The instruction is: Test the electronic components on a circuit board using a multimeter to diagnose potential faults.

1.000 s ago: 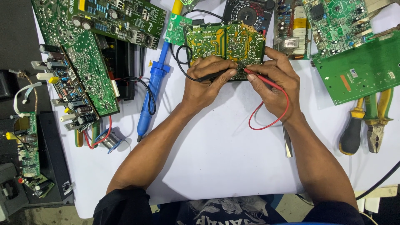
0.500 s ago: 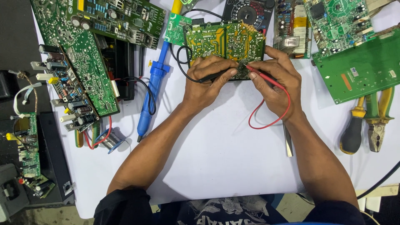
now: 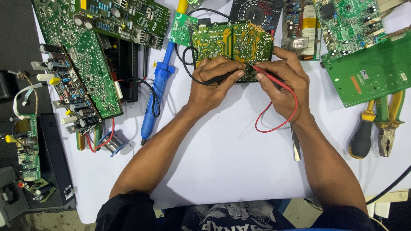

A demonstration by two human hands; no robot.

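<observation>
Two probes pressed onto the green circuit board (image 3: 231,42) near the worktop's (image 3: 222,158) far edge. Left hand (image 3: 212,83) grip pinching the black probe (image 3: 220,78); right hand (image 3: 282,83) grip pinching the red probe (image 3: 267,75).

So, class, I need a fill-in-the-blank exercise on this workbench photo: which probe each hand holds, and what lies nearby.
1. The left hand holds the ____ probe against the circuit board.
2. The right hand holds the ____ probe.
3. The blue desoldering pump lies to the ____ of the left hand.
4. The pliers beside the screwdriver have ____ handles.

Missing words: black; red; left; yellow
</observation>
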